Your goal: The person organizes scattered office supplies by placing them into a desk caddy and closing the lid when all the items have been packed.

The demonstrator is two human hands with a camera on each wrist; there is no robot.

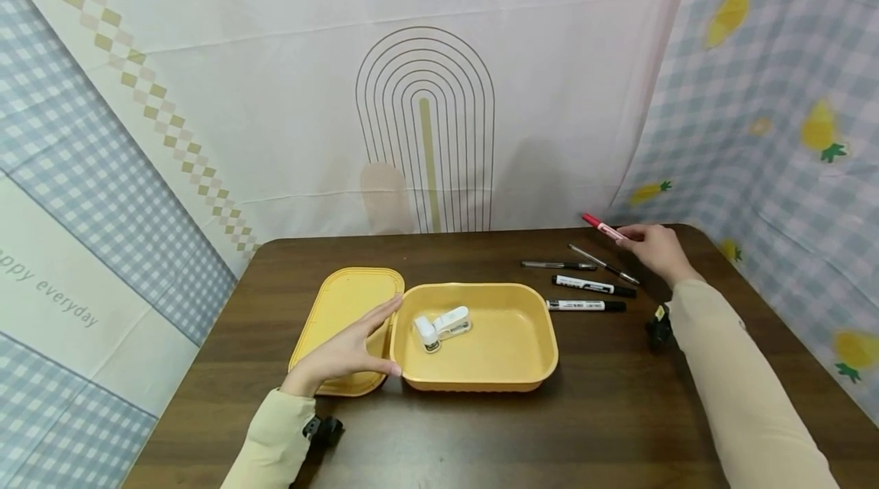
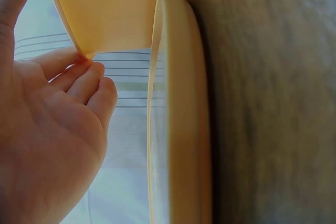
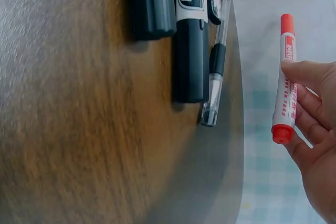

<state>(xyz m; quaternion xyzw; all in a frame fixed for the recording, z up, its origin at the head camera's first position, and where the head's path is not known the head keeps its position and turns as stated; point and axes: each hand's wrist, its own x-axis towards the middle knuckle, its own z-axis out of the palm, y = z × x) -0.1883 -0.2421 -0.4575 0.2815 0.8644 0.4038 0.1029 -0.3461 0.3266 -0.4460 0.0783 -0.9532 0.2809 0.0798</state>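
Observation:
Near the table's far right corner my right hand [image 1: 661, 251] pinches a red-capped whiteboard marker [image 3: 287, 85] between thumb and fingers, lifted off the tabletop. My left hand [image 1: 349, 348] touches the left rim of a yellow plastic box [image 1: 508, 382], fingers stretched out and thumb apart. Inside the box, toward its left side, lie two small white items: one looks like a stapler [image 1: 453, 323], the other a stubby white piece [image 1: 426, 333] whose kind I cannot tell. Below the left hand a yellow lid [image 1: 343, 294] lies on the table, partly covered by that hand.
Right of the box lie two black whiteboard markers [image 1: 594, 286] and two pens, a dark pen [image 1: 558, 265] and a clear-barrelled pen [image 1: 604, 264]. Patterned cloth [image 1: 549, 77] hangs behind the brown table [image 1: 494, 439] and along both sides.

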